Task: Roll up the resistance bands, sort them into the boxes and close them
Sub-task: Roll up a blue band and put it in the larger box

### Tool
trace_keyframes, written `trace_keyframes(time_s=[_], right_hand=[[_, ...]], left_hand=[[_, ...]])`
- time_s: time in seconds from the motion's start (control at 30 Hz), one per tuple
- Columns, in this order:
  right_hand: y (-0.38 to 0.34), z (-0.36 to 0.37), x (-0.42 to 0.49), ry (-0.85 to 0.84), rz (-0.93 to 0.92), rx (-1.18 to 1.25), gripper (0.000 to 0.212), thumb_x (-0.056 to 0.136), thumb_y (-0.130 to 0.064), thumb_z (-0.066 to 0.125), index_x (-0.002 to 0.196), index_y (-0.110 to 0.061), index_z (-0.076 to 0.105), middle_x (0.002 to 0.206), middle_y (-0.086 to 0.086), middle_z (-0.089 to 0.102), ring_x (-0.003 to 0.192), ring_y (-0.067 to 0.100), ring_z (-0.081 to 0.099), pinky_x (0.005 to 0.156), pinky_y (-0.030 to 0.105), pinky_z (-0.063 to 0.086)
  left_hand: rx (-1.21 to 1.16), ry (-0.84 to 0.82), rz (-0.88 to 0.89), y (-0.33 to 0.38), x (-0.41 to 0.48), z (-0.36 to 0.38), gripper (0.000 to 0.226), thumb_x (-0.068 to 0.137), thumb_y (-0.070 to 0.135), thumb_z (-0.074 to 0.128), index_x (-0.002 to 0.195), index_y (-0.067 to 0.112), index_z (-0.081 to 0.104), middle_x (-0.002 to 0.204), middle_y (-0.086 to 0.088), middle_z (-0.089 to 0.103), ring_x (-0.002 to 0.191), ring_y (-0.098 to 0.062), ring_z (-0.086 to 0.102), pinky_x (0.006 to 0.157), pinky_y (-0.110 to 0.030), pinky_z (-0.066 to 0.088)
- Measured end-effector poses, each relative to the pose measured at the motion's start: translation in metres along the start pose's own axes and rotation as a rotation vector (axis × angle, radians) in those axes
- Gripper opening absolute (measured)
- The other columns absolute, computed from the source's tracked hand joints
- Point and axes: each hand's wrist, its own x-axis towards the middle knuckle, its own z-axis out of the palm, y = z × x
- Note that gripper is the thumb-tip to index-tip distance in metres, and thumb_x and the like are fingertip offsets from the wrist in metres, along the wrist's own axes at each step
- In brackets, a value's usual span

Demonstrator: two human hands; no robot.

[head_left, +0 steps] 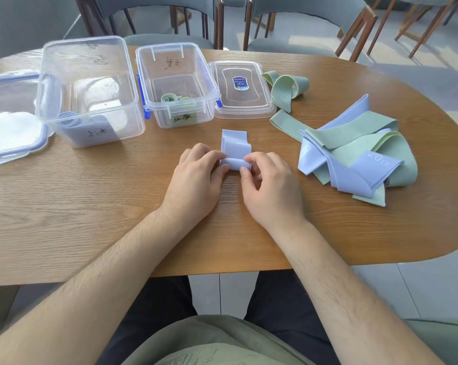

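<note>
Pinching the rolled end of a blue band (234, 147), the left hand (196, 172) and right hand (268, 183) meet in the middle of the worktop (91, 206), fingers (209, 154) curled. Both forearms reach in over the near edge. Bare wood lies around the hands. Two open boxes (170, 46) stand behind on the left. A pile of bands (354, 154) sits near the round right edge.

I am rolling a pale lavender-blue band (234, 144) on a surface (91, 206) showing warm brown wood grain. At right, a heap (354, 133) is mixing sage green with lavender-blue. Upper middle, a clear box (167, 47) with blue clips (141, 96) is showing pale green inside.
</note>
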Motion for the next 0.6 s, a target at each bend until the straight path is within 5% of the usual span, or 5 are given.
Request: trace_keyframes(time_s=[0.3,0.47,0.6], right_hand=[[0.005,0.003,0.015,-0.035,0.030,0.041,0.024,0.100,-0.026,0.056,0.114,-0.012,0.070,0.101,0.002,0.061,0.092,0.022,0.060,0.082,0.038,0.051],[0.002,0.000,0.014,-0.014,0.032,0.121,0.022,0.094,-0.023,0.064,0.114,-0.017,0.059,0.091,-0.007,0.059,0.084,0.012,0.055,0.078,0.027,0.046],[0.005,0.002,0.016,-0.039,0.046,0.074,0.019,0.093,-0.020,0.061,0.112,-0.019,0.062,0.095,-0.008,0.058,0.085,0.011,0.054,0.079,0.034,0.051]], left_hand=[[-0.012,-0.051,0.048,0.001,0.012,-0.005,0.020,0.092,0.019,0.068,0.112,0.017,0.064,0.095,0.000,0.057,0.092,-0.025,0.056,0.090,-0.034,0.046],[-0.017,-0.032,0.023,-0.001,0.015,-0.001,0.022,0.095,0.021,0.066,0.115,0.014,0.067,0.098,-0.001,0.057,0.092,-0.026,0.060,0.089,-0.035,0.049],[0.006,-0.026,0.015,0.000,0.020,0.001,0.025,0.097,0.024,0.063,0.119,0.013,0.068,0.101,-0.004,0.058,0.097,-0.027,0.059,0.090,-0.040,0.049]])
